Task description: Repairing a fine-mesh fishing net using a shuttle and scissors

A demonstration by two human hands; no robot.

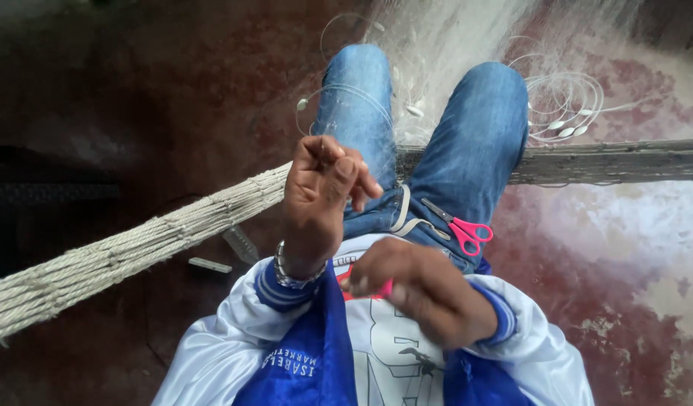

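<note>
A: What lies furthest left?

B: A thick bundle of pale, gathered net cords [128, 252] runs from the lower left corner up toward the lap, and two small flat grey pieces [211, 265] lie on the dark red floor [174, 98] just beneath it

A: And the left hand?

B: The left hand [320, 199] is raised, palm toward the camera, its fingers curled in with thumb and forefinger pinched together; whether a thread sits between them I cannot tell. A metal bracelet [290, 274] circles the wrist

A: The right one?

B: The right hand [418, 289] rests low against the chest, fingers closed around a small pink-red tool [384, 288], only a sliver of it showing

A: What's on the lap?

B: Pink-handled scissors [461, 228] lie on the right thigh of the blue jeans [474, 143], just beside a tan strap. Fine white fishing net [437, 45] with small pale floats [568, 129] spreads between and beyond the knees, and a weathered wooden beam [609, 162] crosses at the right
</note>
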